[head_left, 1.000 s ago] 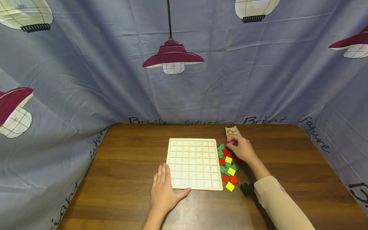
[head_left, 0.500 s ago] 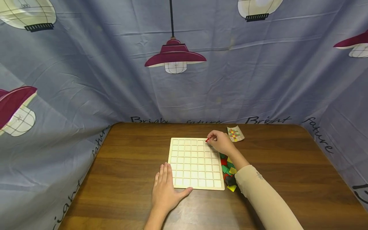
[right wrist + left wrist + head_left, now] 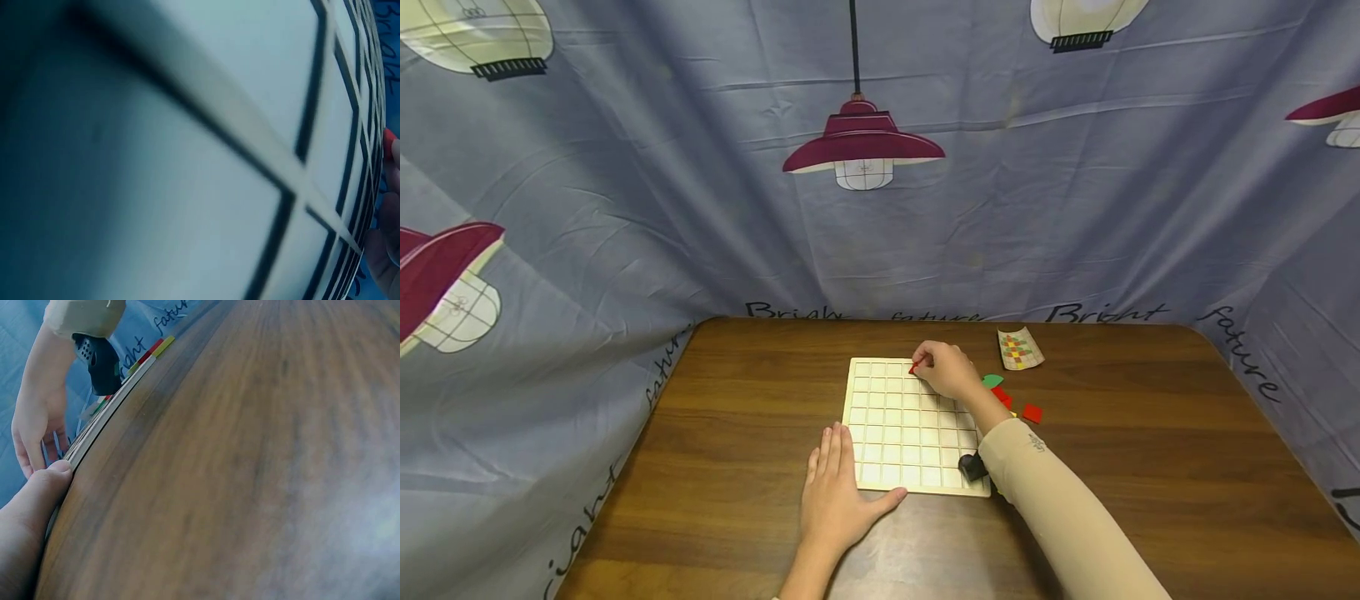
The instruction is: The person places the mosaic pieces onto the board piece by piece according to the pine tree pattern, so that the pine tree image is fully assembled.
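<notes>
A pale wooden grid board [image 3: 891, 433] lies flat on the table in the head view. My left hand [image 3: 835, 500] rests at its near left corner, fingers straight along the left side and thumb on the front edge. Over the board's far edge, my right hand [image 3: 946, 368] pinches a small red tile [image 3: 913, 367] between thumb and fingertips, above the top row of squares. That red tile [image 3: 390, 145] shows only at the right border of the right wrist view, so its full shape is hidden. In the left wrist view, my left thumb [image 3: 53, 481] touches the board's edge.
Right of the board lie loose tiles, among them a green one [image 3: 992, 381] and a red square [image 3: 1032, 413]; my right sleeve [image 3: 1037, 475] hides others. A patterned card [image 3: 1019, 349] lies at the back right. A printed curtain [image 3: 880, 242] hangs behind the table.
My right hand has left the loose tiles at the right and moved left over the board's far edge, carrying the red tile. My left hand has stayed at the corner.
</notes>
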`<control>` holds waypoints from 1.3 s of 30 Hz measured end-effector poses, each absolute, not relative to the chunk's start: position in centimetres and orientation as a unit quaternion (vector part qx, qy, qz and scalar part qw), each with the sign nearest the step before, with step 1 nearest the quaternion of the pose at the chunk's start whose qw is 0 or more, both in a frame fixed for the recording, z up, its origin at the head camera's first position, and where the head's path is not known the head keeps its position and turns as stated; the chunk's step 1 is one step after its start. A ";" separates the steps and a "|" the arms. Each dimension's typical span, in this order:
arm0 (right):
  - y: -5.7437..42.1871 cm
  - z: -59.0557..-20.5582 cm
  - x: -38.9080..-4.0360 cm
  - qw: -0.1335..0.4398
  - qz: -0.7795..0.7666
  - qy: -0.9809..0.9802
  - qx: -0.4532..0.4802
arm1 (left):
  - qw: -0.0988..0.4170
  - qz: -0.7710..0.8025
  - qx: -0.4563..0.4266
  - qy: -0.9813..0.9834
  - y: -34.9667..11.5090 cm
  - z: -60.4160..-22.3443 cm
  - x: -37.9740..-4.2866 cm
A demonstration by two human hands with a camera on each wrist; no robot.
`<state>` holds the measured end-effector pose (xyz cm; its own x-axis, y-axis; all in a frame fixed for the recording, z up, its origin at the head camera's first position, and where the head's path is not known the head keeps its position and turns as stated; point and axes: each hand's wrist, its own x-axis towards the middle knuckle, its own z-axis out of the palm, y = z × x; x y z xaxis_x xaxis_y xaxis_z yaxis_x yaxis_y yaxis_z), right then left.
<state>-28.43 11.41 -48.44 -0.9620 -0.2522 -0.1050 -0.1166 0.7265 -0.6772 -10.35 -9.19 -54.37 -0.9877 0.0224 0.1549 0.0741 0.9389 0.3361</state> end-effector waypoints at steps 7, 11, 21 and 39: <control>11.0 -48.8 -28.8 0.080 -0.322 0.935 -0.122 | 0.076 -0.174 -0.025 -0.982 -9.1 -54.1 -10.4; 10.9 -48.9 -29.0 0.076 -0.310 0.938 -0.131 | 0.073 -0.175 -0.023 -0.982 -9.1 -54.1 -10.3; 10.8 -48.9 -28.9 0.079 -0.307 0.937 -0.149 | 0.081 -0.171 -0.014 -0.982 -8.9 -54.0 -10.3; 11.2 -48.7 -28.5 0.078 -0.265 0.950 -0.144 | 0.086 -0.169 -0.007 -0.982 -8.8 -54.3 -10.3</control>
<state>-28.47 11.16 -48.71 -0.9461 -0.3156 -0.0727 -0.2324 0.8180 -0.5262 -10.31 -8.75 -54.29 -0.9850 -0.0157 0.1720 0.0425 0.9431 0.3298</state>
